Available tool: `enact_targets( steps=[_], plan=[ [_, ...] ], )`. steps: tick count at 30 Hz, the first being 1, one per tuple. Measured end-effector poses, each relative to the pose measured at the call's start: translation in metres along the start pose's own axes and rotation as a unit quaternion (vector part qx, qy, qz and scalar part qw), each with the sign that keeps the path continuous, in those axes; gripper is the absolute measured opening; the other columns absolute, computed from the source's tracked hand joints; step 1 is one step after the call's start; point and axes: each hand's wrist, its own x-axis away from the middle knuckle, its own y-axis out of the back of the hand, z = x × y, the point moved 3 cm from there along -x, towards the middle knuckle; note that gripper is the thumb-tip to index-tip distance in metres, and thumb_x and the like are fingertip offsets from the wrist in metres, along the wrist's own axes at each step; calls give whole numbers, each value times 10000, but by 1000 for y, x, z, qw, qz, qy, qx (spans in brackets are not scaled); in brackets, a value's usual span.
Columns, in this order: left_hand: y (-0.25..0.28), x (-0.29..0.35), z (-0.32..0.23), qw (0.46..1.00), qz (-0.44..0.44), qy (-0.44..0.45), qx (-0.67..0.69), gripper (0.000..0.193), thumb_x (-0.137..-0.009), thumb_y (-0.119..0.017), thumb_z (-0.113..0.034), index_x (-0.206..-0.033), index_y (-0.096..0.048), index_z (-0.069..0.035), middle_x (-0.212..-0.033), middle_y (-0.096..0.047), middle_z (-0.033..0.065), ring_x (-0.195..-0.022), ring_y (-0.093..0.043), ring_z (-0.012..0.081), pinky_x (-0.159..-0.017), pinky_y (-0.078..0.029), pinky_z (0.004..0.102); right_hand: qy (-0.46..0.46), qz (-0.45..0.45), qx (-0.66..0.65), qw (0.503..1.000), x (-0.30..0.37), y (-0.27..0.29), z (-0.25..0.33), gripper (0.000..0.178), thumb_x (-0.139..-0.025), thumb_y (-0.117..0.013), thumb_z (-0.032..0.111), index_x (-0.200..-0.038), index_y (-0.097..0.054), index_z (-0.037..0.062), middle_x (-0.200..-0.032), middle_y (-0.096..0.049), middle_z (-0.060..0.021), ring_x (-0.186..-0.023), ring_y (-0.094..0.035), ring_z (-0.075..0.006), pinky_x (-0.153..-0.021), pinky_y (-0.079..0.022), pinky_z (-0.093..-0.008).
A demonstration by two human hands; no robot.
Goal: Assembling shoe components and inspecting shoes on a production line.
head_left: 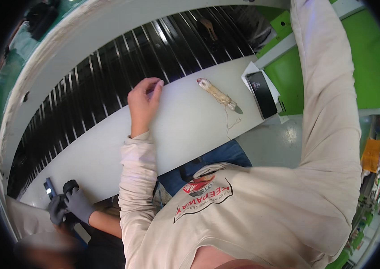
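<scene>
Over the far edge of the white board (109,152), my left hand (144,105) has its fingers curled in and the thumb tip against the index finger. Whatever it may pinch is too small to make out. To its right lies a small knife (217,93) with a cloth-like wrapped handle, a short grey blade and a loop of string trailing toward me. It is apart from my hand. My right arm (326,76) stretches up past the top edge at the right, so the right hand is out of the picture.
Beyond the board runs a black slatted conveyor (131,58) with a brown forked piece (208,29) on it. A phone (262,95) lies on white paper at the board's right end, beside green panels (284,85). At lower left, another person's grey-gloved hands (75,204) hold something dark near a blue tool (49,187).
</scene>
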Motion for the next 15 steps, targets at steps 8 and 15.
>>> enact_targets(
  steps=[8,15],
  plan=[
    [8,2,-10,988,-65,29,140,235,-1058,-757,-184,-1168,-766,24,-950,-795,93,-854,-752,144,-779,-597,285,135,181,-135,965,241,-68,76,756,-965,-795,5,-1584,-375,-107,-1361,-659,-217,-1165,-721,-263,-1021,-633,-356],
    [30,34,-103,937,-101,-53,329,487,-1194,-451,-327,-1547,-493,7,-1336,-660,200,-1184,-685,260,-1023,-573,389,51,211,-119,969,392,-91,-41,550,-903,-868,-41,-1391,-615,-30,-1149,-776,-149,-1049,-749,-178,-916,-625,-308]
  ],
)
